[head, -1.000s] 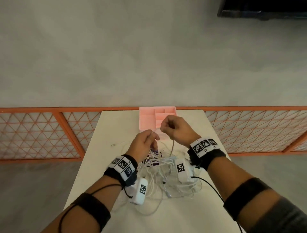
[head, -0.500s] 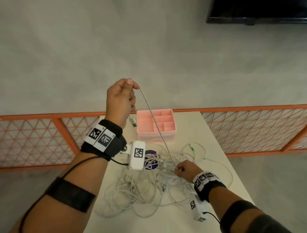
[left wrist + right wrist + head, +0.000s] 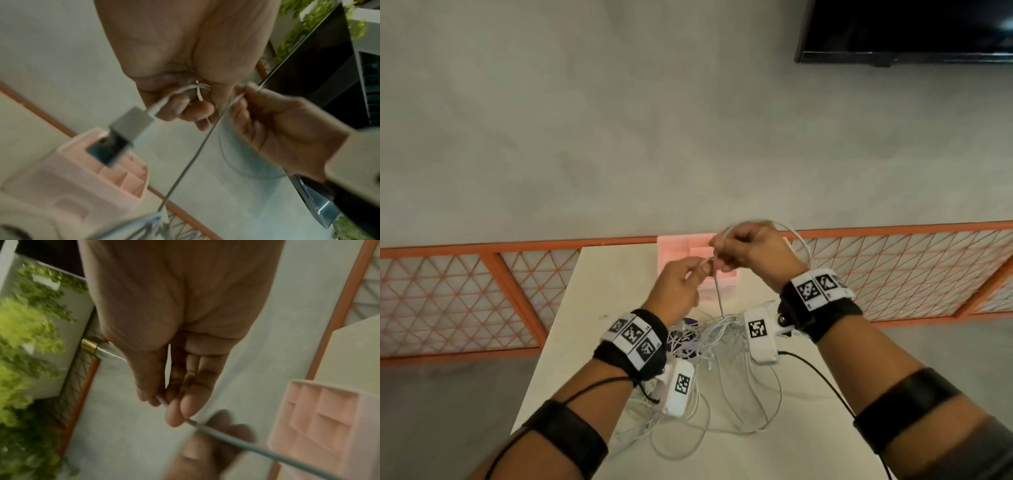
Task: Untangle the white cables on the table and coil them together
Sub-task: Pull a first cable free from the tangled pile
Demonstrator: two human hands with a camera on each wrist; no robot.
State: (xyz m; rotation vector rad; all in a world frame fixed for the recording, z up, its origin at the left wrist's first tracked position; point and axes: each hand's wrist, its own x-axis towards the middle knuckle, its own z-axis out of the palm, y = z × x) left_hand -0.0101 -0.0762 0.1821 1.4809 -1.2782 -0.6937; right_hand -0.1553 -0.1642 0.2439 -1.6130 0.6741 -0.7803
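Note:
A tangle of white cables (image 3: 726,356) lies in the middle of the table (image 3: 602,274). One white cable (image 3: 718,298) rises taut from the tangle to both hands, which meet above it. My left hand (image 3: 700,270) pinches this cable; in the left wrist view its fingers (image 3: 185,105) curl round the end with the USB plug (image 3: 127,128). My right hand (image 3: 722,258) grips the same cable, and a loop (image 3: 799,240) arcs over its back. In the right wrist view, thumb and fingers (image 3: 174,402) pinch the cable (image 3: 236,439).
A pink compartment tray (image 3: 674,246) stands at the table's far edge, right behind the hands. An orange lattice fence (image 3: 465,294) runs behind the table. A dark screen (image 3: 907,31) hangs on the wall at the upper right. A purple item (image 3: 688,323) lies partly hidden under the tangle.
My left hand has come down from its raised position and my right hand has risen from the tangle. They now meet over the tray, with a cable loop round the right hand.

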